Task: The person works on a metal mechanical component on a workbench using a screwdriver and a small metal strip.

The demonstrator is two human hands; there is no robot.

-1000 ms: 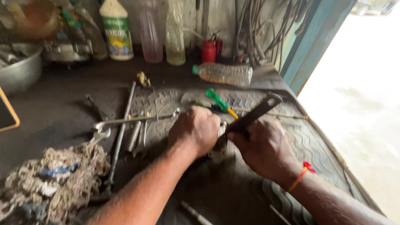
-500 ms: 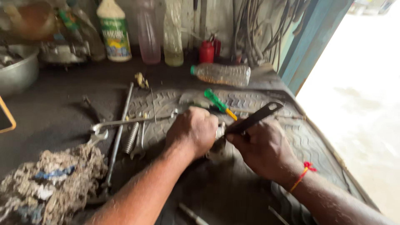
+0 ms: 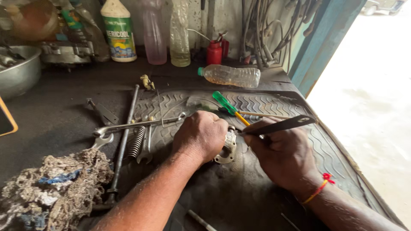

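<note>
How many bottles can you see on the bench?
4. A white bottle with a green label, a pink bottle and a clear yellowish bottle stand at the back; a clear plastic bottle lies on its side. More may hide in the clutter.

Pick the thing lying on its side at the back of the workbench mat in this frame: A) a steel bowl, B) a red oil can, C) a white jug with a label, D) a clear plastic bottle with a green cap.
D: the clear plastic bottle lies flat on its side behind the green-handled screwdriver, while the red oil can and white jug stand upright.
</note>
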